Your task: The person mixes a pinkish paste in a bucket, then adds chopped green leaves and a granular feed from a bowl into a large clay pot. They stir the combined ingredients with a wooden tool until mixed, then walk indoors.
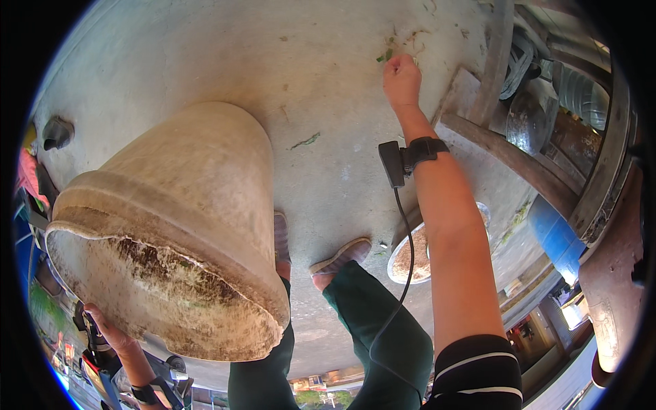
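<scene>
A big pale tub [188,157] with a ragged, dirt-stained rim lies tipped on its side at the left, its mouth facing me. My left hand [115,333] grips the rim at the lower left, the fingers partly hidden. Stretched far forward, my right hand [402,78] is closed low over the concrete floor [328,184]. Green leaf scraps [386,56] show right at its fingers; whether any are inside the fist is hidden. Another green leaf bit [305,141] lies between the tub and my right arm.
Right of my feet, partly behind my forearm, sits a bowl of brown grains [403,263]. A wooden frame [512,160] with metal pots [527,121] stands at the right, above a blue container [555,239]. A dark object [57,132] lies far left.
</scene>
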`<state>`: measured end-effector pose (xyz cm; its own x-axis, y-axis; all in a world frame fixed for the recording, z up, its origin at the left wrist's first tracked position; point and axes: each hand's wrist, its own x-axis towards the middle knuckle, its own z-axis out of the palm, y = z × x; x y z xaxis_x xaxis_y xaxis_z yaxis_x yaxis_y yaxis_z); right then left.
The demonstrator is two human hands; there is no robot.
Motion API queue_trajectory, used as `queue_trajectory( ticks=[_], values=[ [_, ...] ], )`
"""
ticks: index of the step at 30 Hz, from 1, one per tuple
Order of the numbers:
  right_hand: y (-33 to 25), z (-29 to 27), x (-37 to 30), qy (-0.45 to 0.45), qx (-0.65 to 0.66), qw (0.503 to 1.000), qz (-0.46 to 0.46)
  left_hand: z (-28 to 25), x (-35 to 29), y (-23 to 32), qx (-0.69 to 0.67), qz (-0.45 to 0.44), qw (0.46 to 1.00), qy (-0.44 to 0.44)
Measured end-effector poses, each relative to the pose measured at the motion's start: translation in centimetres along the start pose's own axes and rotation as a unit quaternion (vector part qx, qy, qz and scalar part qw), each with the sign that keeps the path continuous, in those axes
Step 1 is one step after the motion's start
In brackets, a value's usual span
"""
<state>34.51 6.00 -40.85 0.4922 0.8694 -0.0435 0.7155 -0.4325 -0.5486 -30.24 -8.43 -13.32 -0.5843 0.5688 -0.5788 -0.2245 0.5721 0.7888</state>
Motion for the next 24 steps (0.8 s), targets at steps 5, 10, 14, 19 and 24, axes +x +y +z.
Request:
queue_trajectory(
  ticks=[5, 10, 14, 19, 24],
  values=[
    [-0.4, 1.4, -0.7, 0.036, 0.007, 0.998, -0.057, 0.3, -0.3, 0.1, 0.002, 0.008, 1.0, -0.005],
    [-1.0, 1.2, 0.3, 0.015, -0.093, 0.991, -0.098, 0.6, -0.4, 0.2, 0.017, 0.002, 1.0, 0.024],
    [-0.8, 0.2, 2.3, 0.041, -0.04, 0.997, -0.042, 0.4, -0.2, 0.1, 0.018, 0.003, 0.999, 0.04],
    [0.7, 0.6, 5.3, 0.033, 0.041, 0.998, -0.041, -0.1, -0.1, 0.1, 0.026, 0.012, 0.999, 0.034],
    [0.8, 1.4, 7.0, 0.03, -0.139, 0.972, -0.187, 0.2, -0.3, 0.3, 0.021, 0.005, 0.999, 0.044]
  ],
)
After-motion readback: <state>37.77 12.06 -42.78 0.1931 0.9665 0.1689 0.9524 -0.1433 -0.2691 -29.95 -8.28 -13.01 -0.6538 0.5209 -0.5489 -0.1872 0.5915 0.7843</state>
